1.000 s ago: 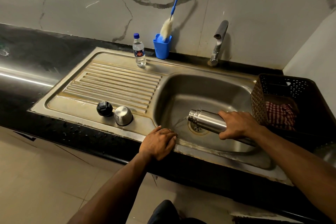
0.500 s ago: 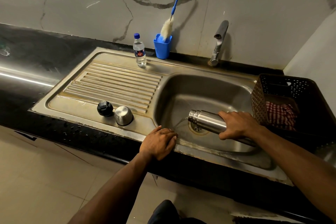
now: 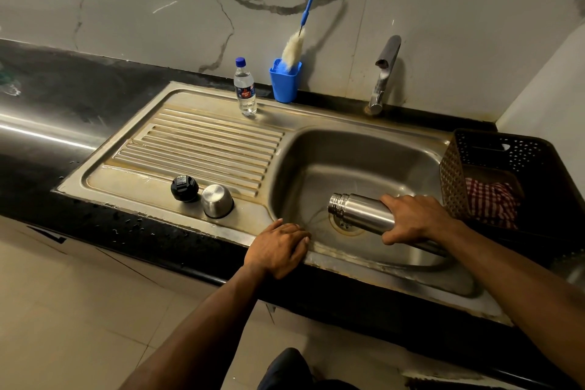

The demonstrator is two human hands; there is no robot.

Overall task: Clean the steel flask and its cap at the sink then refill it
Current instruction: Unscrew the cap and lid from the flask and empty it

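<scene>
Head view: right hand (image 3: pixel 418 218) fingers gripped the flask (image 3: pixel 361 214), its base hidden; left hand (image 3: pixel 278 247) lay flat on the sink (image 3: pixel 364 149) rim; the basket (image 3: pixel 456 180) held checked cloth (image 3: pixel 490 203).

**Around the sink: bottle, brush, basket**

A small plastic water bottle (image 3: pixel 245 88) with a blue lid stands upright at the back of the draining board. Just beside it, a blue holder (image 3: pixel 284 83) carries a long blue-handled bottle brush (image 3: pixel 304 16) leaning on the marble wall. A dark perforated basket (image 3: pixel 453 182) holds a red checked cloth (image 3: pixel 491 202).
</scene>
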